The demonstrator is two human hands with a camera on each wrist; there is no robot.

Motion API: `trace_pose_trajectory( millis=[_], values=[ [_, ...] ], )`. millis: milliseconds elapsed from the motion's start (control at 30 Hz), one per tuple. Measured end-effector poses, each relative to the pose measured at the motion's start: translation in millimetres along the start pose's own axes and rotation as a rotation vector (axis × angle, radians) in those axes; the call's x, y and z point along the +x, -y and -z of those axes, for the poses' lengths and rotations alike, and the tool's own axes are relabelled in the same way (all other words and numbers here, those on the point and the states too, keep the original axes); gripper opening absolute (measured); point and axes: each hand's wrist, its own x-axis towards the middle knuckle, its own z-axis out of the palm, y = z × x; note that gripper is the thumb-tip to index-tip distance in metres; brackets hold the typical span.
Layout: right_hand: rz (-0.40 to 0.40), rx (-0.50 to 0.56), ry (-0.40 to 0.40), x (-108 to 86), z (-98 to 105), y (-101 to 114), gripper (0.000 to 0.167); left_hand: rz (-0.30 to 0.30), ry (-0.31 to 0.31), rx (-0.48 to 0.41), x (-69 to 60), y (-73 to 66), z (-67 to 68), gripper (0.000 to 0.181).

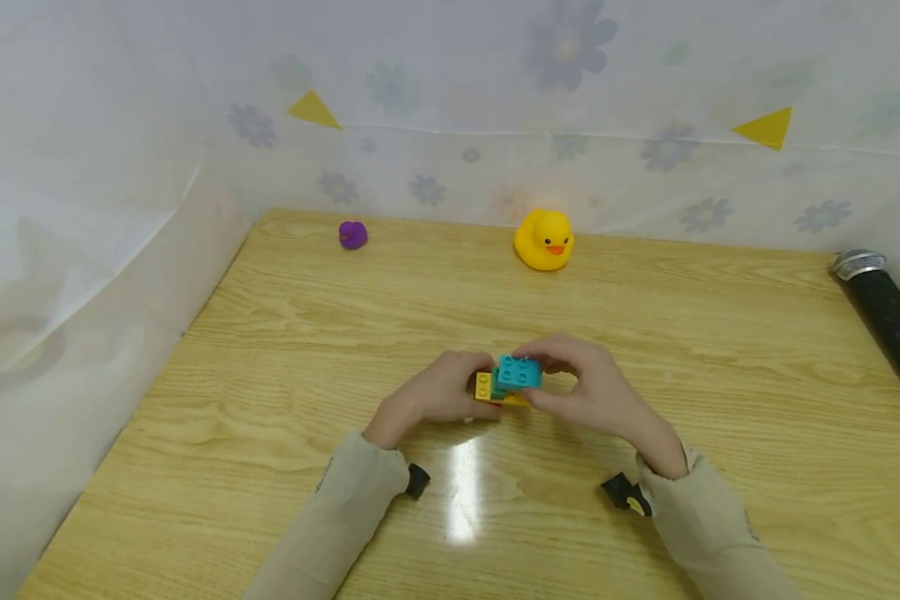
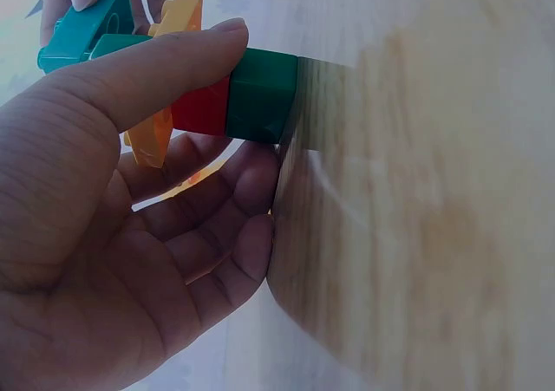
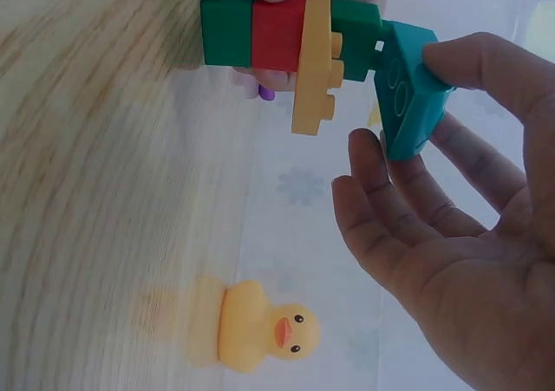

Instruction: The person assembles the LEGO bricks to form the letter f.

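A small tower of toy building bricks stands on the table. From the bottom it has a green brick (image 3: 227, 27), a red brick (image 3: 277, 34), a long yellow brick (image 3: 310, 87) and another green brick (image 3: 353, 35). My left hand (image 1: 450, 387) grips the tower low down, thumb across the red brick. My right hand (image 1: 592, 387) pinches a teal brick (image 1: 520, 372) with a slanted side at the tower's top. In the right wrist view the teal brick sits tilted against the upper green brick, its underside partly showing.
A yellow rubber duck (image 1: 543, 242) and a small purple duck (image 1: 353, 235) stand along the table's back edge. At the far right lies a black microphone (image 1: 888, 317). A flower-patterned white sheet (image 1: 435, 100) hangs behind the wooden table (image 1: 270, 467).
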Motion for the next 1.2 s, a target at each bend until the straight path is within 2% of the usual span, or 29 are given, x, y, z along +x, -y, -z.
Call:
trace_pose_trajectory(
  millis=[167, 433, 933, 1200],
  values=[
    [0.012, 0.0, 0.025, 0.6, -0.3, 0.8, 0.039, 0.011, 0.001, -0.009, -0.5, -0.1, -0.2, 0.033],
    [0.019, -0.001, 0.005, 1.2, -4.3, -0.5, 0.038, 0.001, 0.002, -0.017, -0.4, -0.1, -0.2, 0.035],
    [0.043, -0.075, -0.017, 1.0, -6.6, 2.7, 0.04, 0.022, 0.007, -0.029, -3.0, -3.2, 0.4, 0.033],
    [0.055, -0.1, -0.009, 3.1, -6.1, 4.8, 0.04, 0.011, 0.002, -0.024, -1.4, -0.7, -0.5, 0.031]
  ],
)
